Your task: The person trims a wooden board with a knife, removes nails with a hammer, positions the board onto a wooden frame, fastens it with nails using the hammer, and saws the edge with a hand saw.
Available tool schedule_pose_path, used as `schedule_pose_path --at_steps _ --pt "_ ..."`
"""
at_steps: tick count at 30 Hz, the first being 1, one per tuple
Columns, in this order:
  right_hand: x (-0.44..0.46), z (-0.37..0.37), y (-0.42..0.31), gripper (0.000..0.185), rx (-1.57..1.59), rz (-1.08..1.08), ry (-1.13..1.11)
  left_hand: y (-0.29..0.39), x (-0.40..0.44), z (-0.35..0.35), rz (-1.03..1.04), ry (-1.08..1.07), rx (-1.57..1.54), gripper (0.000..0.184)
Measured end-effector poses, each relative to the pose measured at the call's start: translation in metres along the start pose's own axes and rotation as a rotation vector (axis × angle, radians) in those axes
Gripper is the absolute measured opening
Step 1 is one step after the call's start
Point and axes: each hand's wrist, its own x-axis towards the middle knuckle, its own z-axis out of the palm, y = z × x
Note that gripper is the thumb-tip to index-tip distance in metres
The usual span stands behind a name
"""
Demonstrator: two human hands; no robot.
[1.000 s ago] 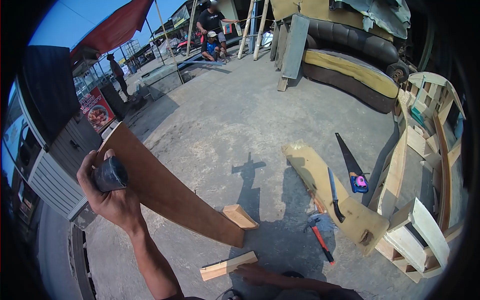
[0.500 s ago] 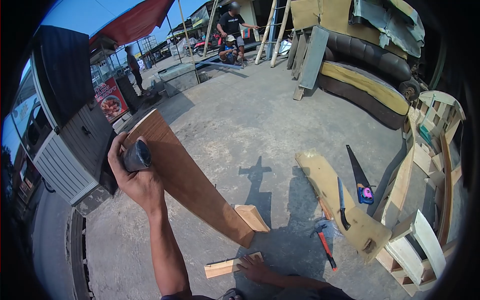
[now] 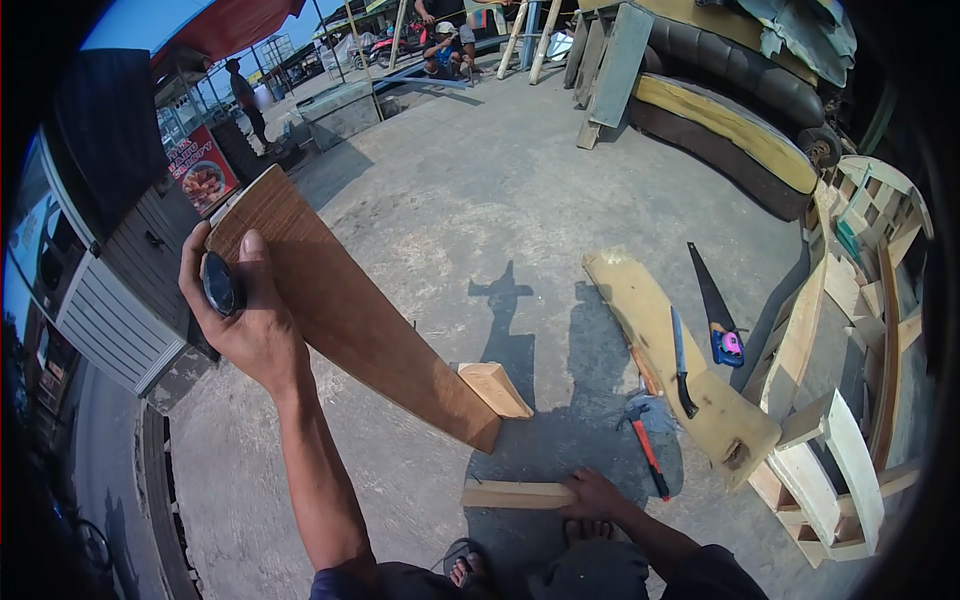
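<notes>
My left hand (image 3: pixel 255 325) is closed around a black, round-ended tool handle (image 3: pixel 222 285); the rest of that tool is hidden. The thumb lies against a long brown wooden board (image 3: pixel 360 310), which leans upright at a slant with its lower end near the ground. Beside that lower end sits a small wood block (image 3: pixel 496 390). Low in front of my feet, my right hand (image 3: pixel 595 496) grips one end of a short wooden strip (image 3: pixel 518 494). What looks like a nail sticks up near the strip's other end.
To the right, a foam slab (image 3: pixel 690 370) carries a long knife (image 3: pixel 682 360). A handsaw (image 3: pixel 712 300) with a pink tape measure (image 3: pixel 730 343) and a red-handled hammer (image 3: pixel 648 458) lie close by. Wooden frames (image 3: pixel 810 400) stand far right, an old sofa (image 3: pixel 720 130) behind. People are in the background.
My right hand has moved right and now grips the short strip's end, where before it lay on the strip. The left hand and long board appear slightly higher and further left.
</notes>
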Motion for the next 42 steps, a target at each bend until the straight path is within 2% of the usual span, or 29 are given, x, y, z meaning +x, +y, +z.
schedule_pose_path --at_steps 3,5,7,8,10,11,13,15,16,18,20,22,24,26,28,30,31,32,33,34,35,37,38,40,42 --pt "-0.070 -0.060 0.039 0.066 0.093 0.220 0.028 0.001 0.003 0.004 0.004 0.029 0.028 0.041" --pt "-0.110 -0.097 0.051 0.063 0.074 0.337 0.215 0.000 0.002 0.005 0.024 0.028 0.086 0.041" --pt "-0.131 -0.111 0.067 0.056 -0.001 0.421 0.542 0.003 0.001 0.008 0.034 0.018 0.033 0.040" --pt "-0.130 -0.117 0.063 0.056 -0.003 0.433 0.541 0.004 0.000 0.011 0.056 0.020 -0.023 0.040" --pt "-0.121 -0.123 0.049 0.048 -0.482 0.602 1.023 0.002 0.000 0.011 0.094 0.024 -0.007 0.040" --pt "-0.117 -0.107 0.054 0.048 -0.479 0.606 1.022 0.001 0.002 0.010 0.140 0.034 0.012 0.041" --pt "-0.100 -0.057 0.075 0.046 0.075 0.664 0.621 0.001 0.004 0.012 0.125 0.009 -0.065 0.046" --pt "-0.089 -0.025 0.067 0.050 -0.070 0.771 0.430 0.004 0.002 0.007 0.102 -0.014 -0.123 0.051" --pt "-0.085 -0.016 0.065 0.050 -0.065 0.768 0.427 0.008 0.001 0.004 0.043 -0.005 -0.090 0.056" --pt "-0.082 0.001 0.061 0.056 -0.296 0.805 0.455 0.008 -0.001 0.002 -0.018 -0.007 -0.046 0.060" --pt "-0.085 0.010 0.066 0.054 -0.296 0.807 0.480 0.005 -0.001 0.004 -0.037 -0.048 -0.220 0.064" --pt "-0.080 0.002 0.067 0.051 -0.302 0.803 0.527 0.009 -0.004 0.010 -0.045 -0.069 -0.263 0.063" --pt "-0.066 -0.027 0.054 0.042 0.121 0.607 0.469 0.015 -0.008 0.017 -0.049 -0.089 -0.308 0.062" --pt "-0.040 -0.091 -0.008 0.032 0.405 0.471 0.580 0.021 -0.015 0.027 0.014 -0.103 -0.290 0.064" --pt "-0.021 -0.163 -0.073 0.030 0.553 0.258 0.611 0.030 -0.020 0.033 0.002 -0.114 -0.283 0.065" --pt "-0.005 -0.212 -0.122 0.032 0.692 -0.060 0.704 0.036 -0.021 0.036 0.027 -0.134 -0.215 0.066" --pt "-0.001 -0.238 -0.153 0.036 0.717 -0.171 0.701 0.035 -0.019 0.035 0.037 -0.121 -0.224 0.066" --pt "0.001 -0.261 -0.184 0.041 0.739 -0.278 0.698 0.034 -0.018 0.033 0.113 -0.096 -0.080 0.067" --pt "0.002 -0.283 -0.211 0.050 0.630 -0.407 0.676 0.036 -0.021 0.035 0.180 -0.076 0.045 0.067" --pt "0.006 -0.294 -0.238 0.062 0.488 -0.600 0.731 0.044 -0.024 0.035 0.130 -0.092 0.013 0.065" --pt "0.016 -0.301 -0.260 0.070 0.402 -0.790 0.767 0.034 -0.025 0.037 0.184 -0.062 -0.038 0.054" --pt "0.020 -0.304 -0.300 0.074 0.226 -0.839 0.732 0.028 -0.032 0.040 0.275 -0.019 -0.092 0.044" --pt "0.024 -0.303 -0.314 0.074 0.210 -0.817 0.756 0.033 -0.038 0.045 0.271 -0.031 -0.125 0.044" --pt "0.033 -0.297 -0.334 0.067 0.259 -0.857 0.948 0.046 -0.047 0.045 0.268 -0.063 -0.058 0.042" --pt "0.046 -0.293 -0.327 0.061 0.257 -0.845 0.953 0.057 -0.049 0.038 0.274 -0.068 0.035 0.041"
